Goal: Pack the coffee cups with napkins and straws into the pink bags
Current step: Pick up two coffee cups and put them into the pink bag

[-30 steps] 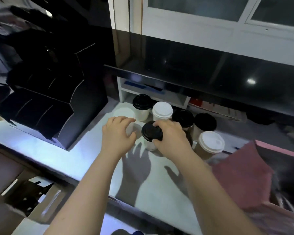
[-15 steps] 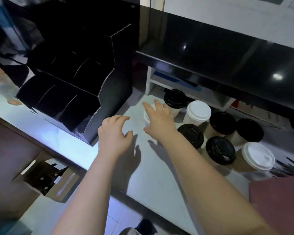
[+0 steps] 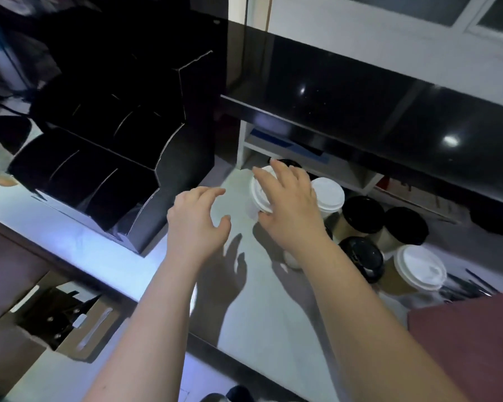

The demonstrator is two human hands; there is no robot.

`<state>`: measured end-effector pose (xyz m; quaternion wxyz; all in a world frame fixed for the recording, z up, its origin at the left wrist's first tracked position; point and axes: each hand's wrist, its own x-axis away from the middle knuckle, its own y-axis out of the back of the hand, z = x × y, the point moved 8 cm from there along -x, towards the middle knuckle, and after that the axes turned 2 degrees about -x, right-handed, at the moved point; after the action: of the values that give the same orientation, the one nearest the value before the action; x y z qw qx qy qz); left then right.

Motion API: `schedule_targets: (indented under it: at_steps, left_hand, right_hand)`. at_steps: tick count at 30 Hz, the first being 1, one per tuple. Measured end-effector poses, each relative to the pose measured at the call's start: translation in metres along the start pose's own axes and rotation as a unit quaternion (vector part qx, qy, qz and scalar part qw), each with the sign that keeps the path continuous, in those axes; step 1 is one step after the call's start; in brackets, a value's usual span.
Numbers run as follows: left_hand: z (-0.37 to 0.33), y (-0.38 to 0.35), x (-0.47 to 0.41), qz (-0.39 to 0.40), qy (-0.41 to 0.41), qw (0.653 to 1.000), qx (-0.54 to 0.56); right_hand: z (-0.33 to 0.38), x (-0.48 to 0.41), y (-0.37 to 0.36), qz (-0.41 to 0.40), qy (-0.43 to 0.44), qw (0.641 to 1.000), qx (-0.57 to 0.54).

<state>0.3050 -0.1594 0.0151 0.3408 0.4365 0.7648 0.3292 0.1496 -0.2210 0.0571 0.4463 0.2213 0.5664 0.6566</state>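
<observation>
Pale counter [image 3: 262, 329] was recorded from above, with a pink bag [image 3: 465, 343] at the near right.
Left hand [image 3: 196, 224] was held over it, fingers slack, grasping nothing. Right hand [image 3: 291, 210] was laid unclenched across a white-lidded cup [image 3: 259, 195]. Other cups [image 3: 363, 210] were grouped just beside.

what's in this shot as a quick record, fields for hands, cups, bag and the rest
left hand: hovers over the counter, fingers loosely curled, holding nothing
right hand: lies over the white-lidded cup, thumb at its near side; grip unclear
other cups: black and white lids, clustered to its right
pink bag: bottom right, only partly in view
black organiser: on the counter, left of the hands
</observation>
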Motion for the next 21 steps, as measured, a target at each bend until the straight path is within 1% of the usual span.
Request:
schedule_targets:
  at_steps: [2,7,10,12,16,19,21]
  left_hand:
    - [-0.030,-0.003,-0.003,0.014,-0.032,0.999,-0.001]
    - [-0.139,-0.011,-0.005,0.021,-0.163,0.986,-0.004]
    - [-0.213,-0.024,0.006,0.038,-0.228,0.973,0.005]
    - [-0.260,-0.034,0.022,0.045,-0.271,0.961,0.028]
    - [-0.346,-0.057,0.066,0.078,-0.342,0.934,0.063]
    - [-0.396,-0.078,0.104,0.115,-0.380,0.915,0.066]
    - [-0.419,-0.088,0.128,0.126,-0.398,0.907,0.061]
  right_hand:
    - [-0.014,0.010,0.036,-0.031,-0.019,0.999,-0.008]
    - [-0.062,0.052,0.141,-0.136,-0.085,0.987,0.003]
    - [-0.104,0.099,0.205,-0.201,-0.126,0.972,0.001]
    - [-0.138,0.139,0.244,-0.229,-0.155,0.961,-0.001]
    - [-0.194,0.220,0.294,-0.239,-0.215,0.947,-0.005]
    - [-0.219,0.266,0.306,-0.226,-0.241,0.943,0.030]
    - [-0.233,0.290,0.310,-0.224,-0.247,0.942,0.026]
